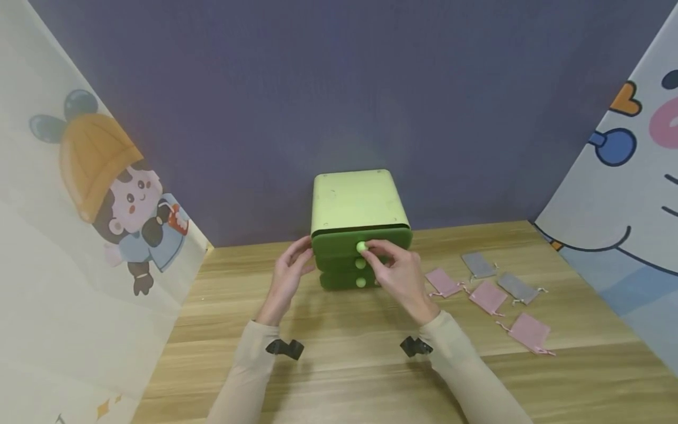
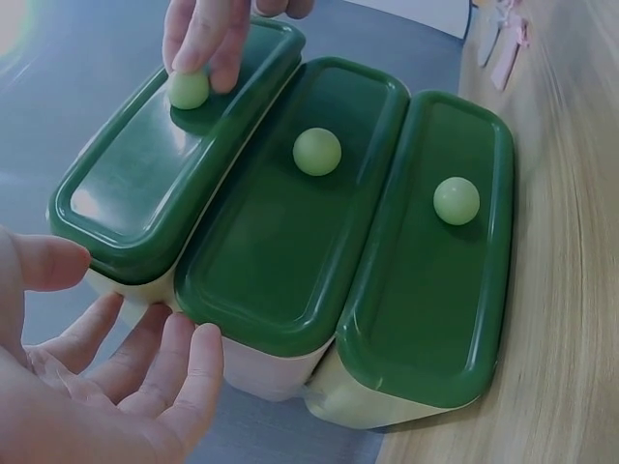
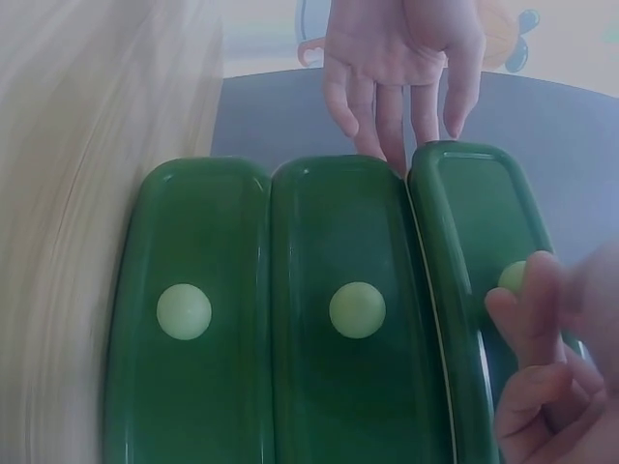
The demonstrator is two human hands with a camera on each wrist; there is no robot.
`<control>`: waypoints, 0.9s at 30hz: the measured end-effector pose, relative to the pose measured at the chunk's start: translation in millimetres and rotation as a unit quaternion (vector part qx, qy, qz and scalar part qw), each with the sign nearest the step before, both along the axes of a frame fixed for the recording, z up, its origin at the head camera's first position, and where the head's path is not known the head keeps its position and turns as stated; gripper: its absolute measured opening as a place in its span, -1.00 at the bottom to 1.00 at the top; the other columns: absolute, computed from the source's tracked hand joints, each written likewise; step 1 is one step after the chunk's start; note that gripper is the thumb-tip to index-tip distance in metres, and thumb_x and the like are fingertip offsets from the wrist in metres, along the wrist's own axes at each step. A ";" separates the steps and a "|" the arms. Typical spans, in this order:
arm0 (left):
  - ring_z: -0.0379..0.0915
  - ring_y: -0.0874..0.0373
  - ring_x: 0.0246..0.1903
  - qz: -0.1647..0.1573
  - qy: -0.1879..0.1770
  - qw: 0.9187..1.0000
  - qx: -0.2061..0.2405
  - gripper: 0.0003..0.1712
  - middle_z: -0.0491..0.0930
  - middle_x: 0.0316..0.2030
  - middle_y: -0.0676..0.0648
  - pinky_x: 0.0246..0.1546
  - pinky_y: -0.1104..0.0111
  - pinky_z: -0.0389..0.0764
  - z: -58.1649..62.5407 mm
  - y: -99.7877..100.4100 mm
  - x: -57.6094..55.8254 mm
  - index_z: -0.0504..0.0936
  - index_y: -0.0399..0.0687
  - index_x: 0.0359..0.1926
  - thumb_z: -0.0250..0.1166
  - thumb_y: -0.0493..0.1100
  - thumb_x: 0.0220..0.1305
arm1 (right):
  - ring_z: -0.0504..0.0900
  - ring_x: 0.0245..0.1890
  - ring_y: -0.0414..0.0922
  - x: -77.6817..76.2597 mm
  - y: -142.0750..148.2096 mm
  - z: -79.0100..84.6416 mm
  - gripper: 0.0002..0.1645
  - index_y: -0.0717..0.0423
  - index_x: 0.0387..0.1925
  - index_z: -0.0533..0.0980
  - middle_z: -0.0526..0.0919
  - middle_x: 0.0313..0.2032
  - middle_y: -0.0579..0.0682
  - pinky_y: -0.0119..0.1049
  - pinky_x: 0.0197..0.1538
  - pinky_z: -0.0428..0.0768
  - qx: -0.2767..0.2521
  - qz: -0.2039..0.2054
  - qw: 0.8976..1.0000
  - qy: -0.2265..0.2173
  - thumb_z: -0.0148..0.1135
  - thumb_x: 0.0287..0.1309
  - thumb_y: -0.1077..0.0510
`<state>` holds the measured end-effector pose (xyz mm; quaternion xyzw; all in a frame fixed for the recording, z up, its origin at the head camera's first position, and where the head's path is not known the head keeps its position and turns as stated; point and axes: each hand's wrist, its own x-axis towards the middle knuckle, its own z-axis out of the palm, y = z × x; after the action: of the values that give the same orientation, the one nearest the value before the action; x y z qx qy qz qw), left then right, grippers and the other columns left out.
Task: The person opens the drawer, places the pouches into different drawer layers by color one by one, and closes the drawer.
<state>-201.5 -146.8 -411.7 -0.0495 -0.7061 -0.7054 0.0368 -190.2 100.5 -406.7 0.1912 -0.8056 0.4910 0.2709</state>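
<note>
A small cabinet (image 1: 358, 200) has a pale yellow-green body and three dark green drawer fronts with round light-green knobs. Thumb and fingertips of my right hand (image 1: 398, 272) pinch the knob (image 1: 362, 247) of the top drawer (image 1: 333, 244). That drawer front stands slightly forward of the other two, and a dark gap shows above it. At the cabinet's left side is my left hand (image 2: 106, 367), its fingers extended and loosely bent, fingertips right at the edges of the upper drawers. The middle drawer (image 2: 280, 232) and bottom drawer (image 2: 426, 300) sit flush in the left wrist view.
To the cabinet's right lie several small drawstring pouches, pink ones (image 1: 488, 297) and grey ones (image 1: 518, 288), on the wooden table (image 1: 339, 365). A dark blue-grey panel (image 1: 349, 88) stands right behind the cabinet. Printed panels with cartoon figures rise at left and right.
</note>
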 end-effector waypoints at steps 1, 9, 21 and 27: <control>0.47 -0.14 0.38 0.000 0.000 1.000 0.000 -0.47 0.45 0.47 -0.28 0.40 -0.08 0.59 0.0 0.0 0.1 0.39 -0.22 0.53 0.11 -0.24 0.64 | 0.55 -0.82 -0.30 0.0 -0.2 0.3 -0.78 0.05 -0.03 0.77 0.88 -0.26 0.07 -0.52 -0.81 0.33 -0.001 0.000 1.000 -0.001 0.50 0.31 0.16; 0.53 0.02 0.30 0.001 0.002 1.000 -0.004 -0.48 0.50 0.43 -0.28 0.35 -0.05 0.63 -1.5 0.2 -2.2 0.42 -0.19 0.52 0.13 -0.24 0.63 | 0.58 -0.80 -0.30 -2.1 -2.0 2.7 -0.76 0.00 0.01 0.77 0.88 -0.23 0.04 -0.45 -0.78 0.43 -0.006 -0.005 1.000 -0.024 0.49 0.34 0.11; 0.47 -0.11 0.37 0.000 0.001 1.000 -0.020 -0.42 0.48 0.42 -0.29 0.33 0.07 0.65 -1.4 1.7 -3.6 0.37 -0.18 0.54 0.20 -0.22 0.60 | 0.55 -0.80 -0.36 -7.6 -4.6 2.0 -0.76 0.02 0.01 0.77 0.88 -0.22 0.08 -0.47 -0.79 0.40 -0.032 -0.003 0.999 -0.043 0.48 0.35 0.10; 0.46 -0.13 0.38 0.005 -0.004 1.000 -0.020 -0.41 0.47 0.43 -0.29 0.34 0.08 0.66 -3.2 2.6 -5.4 0.35 -0.19 0.54 0.20 -0.21 0.60 | 0.60 -0.81 -0.19 -11.2 -6.5 -0.1 -0.75 0.07 0.00 0.74 0.88 -0.25 0.08 -0.45 -0.82 0.35 -0.052 0.001 0.998 -0.044 0.50 0.33 0.12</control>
<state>-206.9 -144.1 -414.9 -0.0437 -0.7204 -0.6912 0.0368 -201.5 94.0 -406.8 0.1563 -0.7898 0.5406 0.2442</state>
